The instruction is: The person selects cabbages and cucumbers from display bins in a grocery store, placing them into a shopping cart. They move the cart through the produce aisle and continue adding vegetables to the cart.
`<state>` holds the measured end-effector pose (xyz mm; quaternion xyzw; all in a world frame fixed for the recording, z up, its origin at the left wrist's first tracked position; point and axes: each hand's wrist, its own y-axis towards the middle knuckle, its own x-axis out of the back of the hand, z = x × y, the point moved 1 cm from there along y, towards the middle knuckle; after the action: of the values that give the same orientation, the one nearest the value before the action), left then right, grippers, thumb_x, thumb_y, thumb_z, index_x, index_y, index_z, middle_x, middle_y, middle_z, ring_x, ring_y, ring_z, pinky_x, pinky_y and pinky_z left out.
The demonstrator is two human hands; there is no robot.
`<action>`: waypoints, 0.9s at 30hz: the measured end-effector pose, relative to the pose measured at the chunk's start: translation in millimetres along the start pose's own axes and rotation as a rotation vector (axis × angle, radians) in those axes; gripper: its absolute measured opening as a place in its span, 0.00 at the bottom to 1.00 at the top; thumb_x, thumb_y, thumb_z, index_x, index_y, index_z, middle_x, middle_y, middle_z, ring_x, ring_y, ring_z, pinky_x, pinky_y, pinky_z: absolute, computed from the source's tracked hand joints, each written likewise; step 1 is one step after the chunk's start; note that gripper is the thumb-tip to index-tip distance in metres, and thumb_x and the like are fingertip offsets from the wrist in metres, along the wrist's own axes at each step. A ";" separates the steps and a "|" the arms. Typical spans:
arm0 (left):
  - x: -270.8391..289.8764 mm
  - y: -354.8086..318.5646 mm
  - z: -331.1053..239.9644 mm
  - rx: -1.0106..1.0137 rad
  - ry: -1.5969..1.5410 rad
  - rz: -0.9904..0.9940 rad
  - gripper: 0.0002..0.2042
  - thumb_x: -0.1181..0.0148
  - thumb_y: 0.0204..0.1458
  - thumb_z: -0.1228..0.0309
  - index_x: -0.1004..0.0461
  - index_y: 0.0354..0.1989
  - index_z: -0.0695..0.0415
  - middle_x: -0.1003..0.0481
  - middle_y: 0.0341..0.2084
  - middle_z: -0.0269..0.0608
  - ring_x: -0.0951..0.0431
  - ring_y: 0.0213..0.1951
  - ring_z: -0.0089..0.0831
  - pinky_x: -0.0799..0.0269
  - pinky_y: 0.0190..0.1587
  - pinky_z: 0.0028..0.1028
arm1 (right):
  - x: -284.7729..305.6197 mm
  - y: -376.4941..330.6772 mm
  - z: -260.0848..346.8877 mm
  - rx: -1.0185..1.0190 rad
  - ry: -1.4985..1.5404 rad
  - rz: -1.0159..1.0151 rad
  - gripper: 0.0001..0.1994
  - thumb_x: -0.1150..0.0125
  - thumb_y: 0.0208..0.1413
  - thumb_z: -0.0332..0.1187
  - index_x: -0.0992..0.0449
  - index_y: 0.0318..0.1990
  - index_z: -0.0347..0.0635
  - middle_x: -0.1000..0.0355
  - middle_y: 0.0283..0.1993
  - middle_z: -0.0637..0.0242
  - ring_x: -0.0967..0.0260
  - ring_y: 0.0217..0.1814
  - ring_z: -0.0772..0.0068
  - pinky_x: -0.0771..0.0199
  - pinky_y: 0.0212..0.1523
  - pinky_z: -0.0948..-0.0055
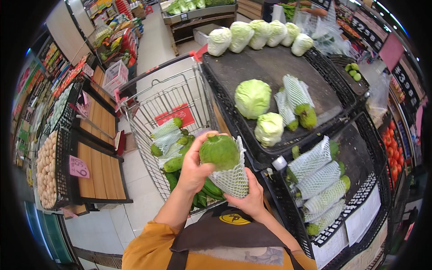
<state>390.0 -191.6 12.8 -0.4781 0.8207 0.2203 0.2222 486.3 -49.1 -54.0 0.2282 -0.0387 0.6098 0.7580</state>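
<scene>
My left hand (pixel 194 170) is wrapped round the bare upper end of a green gourd (pixel 219 153), thumb across its front. A white foam net sleeve (pixel 231 179) covers the rest of the gourd. My right hand (pixel 248 197) grips the sleeved lower end from the right side. The gourd is held tilted in front of my chest, above the near side of a wire shopping cart (pixel 162 96). Inside the cart lie several net-sleeved gourds (pixel 167 137) and long dark green vegetables (pixel 211 188).
On the right, a black crate (pixel 364 177) holds several sleeved gourds (pixel 320 180). Behind it, a dark display tray (pixel 274 63) carries a green cabbage (pixel 253 99), two more sleeved gourds and a row of napa cabbages (pixel 260 34). Wooden shelving with eggs (pixel 47 171) stands left.
</scene>
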 end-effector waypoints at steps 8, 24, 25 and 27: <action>-82.3 -14.7 37.9 -0.001 0.408 0.307 0.38 0.27 0.27 0.79 0.40 0.52 0.61 0.33 0.46 0.39 0.33 0.48 0.25 0.37 0.52 0.27 | 67.7 -63.1 -6.5 0.120 -0.202 -0.362 0.38 0.26 0.27 0.32 0.38 0.52 0.35 0.32 0.43 0.53 0.32 0.41 0.55 0.30 0.40 0.65; -162.6 -34.2 111.0 0.229 0.137 0.434 0.45 0.25 0.26 0.58 0.42 0.55 0.63 0.35 0.50 0.51 0.32 0.50 0.42 0.36 0.53 0.38 | 135.8 -122.3 -0.9 0.168 -0.227 -0.665 0.40 0.25 0.26 0.34 0.40 0.52 0.35 0.35 0.45 0.52 0.34 0.46 0.53 0.33 0.45 0.64; -173.7 -32.5 114.3 0.223 0.100 0.400 0.43 0.24 0.25 0.63 0.40 0.52 0.66 0.32 0.46 0.48 0.30 0.48 0.37 0.33 0.51 0.34 | 136.8 -128.3 -0.7 0.118 -0.195 -0.679 0.40 0.27 0.30 0.36 0.41 0.55 0.37 0.37 0.49 0.52 0.36 0.48 0.52 0.34 0.47 0.62; -198.0 -29.3 118.4 0.283 0.111 0.499 0.41 0.25 0.26 0.64 0.39 0.51 0.66 0.31 0.45 0.46 0.29 0.46 0.35 0.33 0.50 0.32 | 139.6 -141.1 -0.2 0.019 -0.177 -0.714 0.42 0.27 0.31 0.37 0.43 0.56 0.36 0.36 0.49 0.51 0.35 0.48 0.54 0.33 0.47 0.63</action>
<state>522.1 -0.6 27.1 -0.2368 0.9465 0.1247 0.1803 654.6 56.1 -49.3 0.2863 -0.0164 0.2849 0.9147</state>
